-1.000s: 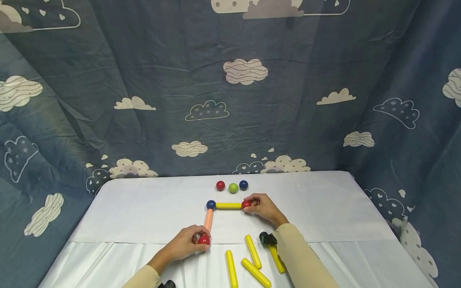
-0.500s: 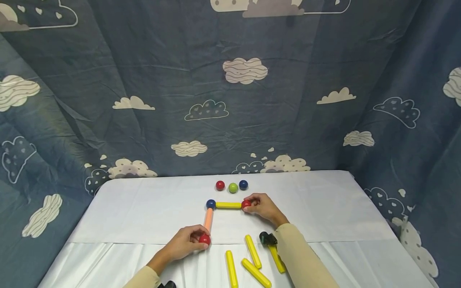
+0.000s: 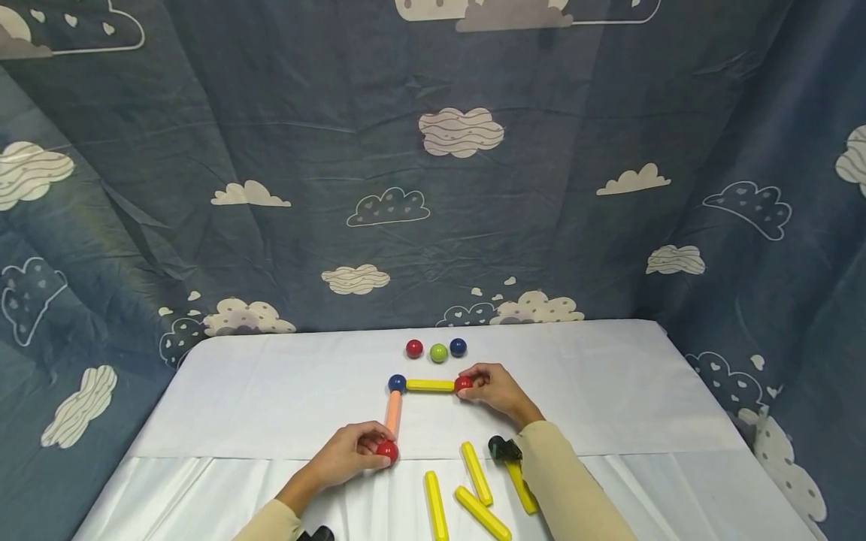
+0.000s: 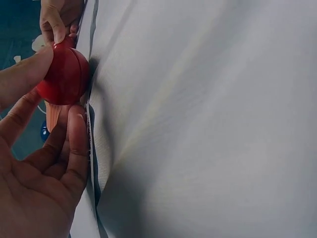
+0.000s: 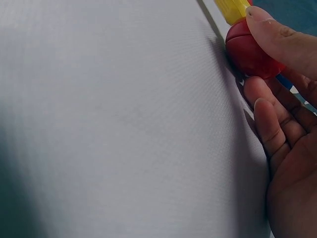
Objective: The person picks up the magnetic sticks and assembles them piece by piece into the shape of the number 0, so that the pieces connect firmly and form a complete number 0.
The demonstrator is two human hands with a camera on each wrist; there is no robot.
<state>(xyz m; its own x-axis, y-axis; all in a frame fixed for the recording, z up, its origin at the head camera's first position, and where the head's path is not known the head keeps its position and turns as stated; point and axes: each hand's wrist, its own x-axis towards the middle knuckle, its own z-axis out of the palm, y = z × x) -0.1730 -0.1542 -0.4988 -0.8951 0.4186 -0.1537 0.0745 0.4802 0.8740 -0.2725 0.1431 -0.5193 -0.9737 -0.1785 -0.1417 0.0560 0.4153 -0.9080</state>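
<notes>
My left hand [image 3: 352, 452] pinches a red ball [image 3: 387, 451] between thumb and fingers at the near end of an orange rod [image 3: 394, 413]. At that rod's far end sits a blue ball [image 3: 397, 383], from which a yellow rod [image 3: 430, 385] runs right to a second red ball [image 3: 463, 384]. My right hand [image 3: 499, 392] grips this second ball. In the left wrist view the red ball [image 4: 64, 77] shows a seam, with the orange rod [image 4: 52, 116] behind it. The right wrist view shows the other red ball [image 5: 252, 49] under my thumb, against the yellow rod's end [image 5: 233, 10].
Behind the rods lie a loose red ball [image 3: 414, 348], a green ball [image 3: 439, 352] and a dark blue ball [image 3: 458, 347]. Several yellow rods [image 3: 436, 505] lie near the front, one partly hidden by my right sleeve [image 3: 571, 481]. A white cloth [image 3: 271, 398] covers the table.
My left hand and its red ball have shifted very slightly right, and the orange rod's near end with them. My right hand stays in place on its ball.
</notes>
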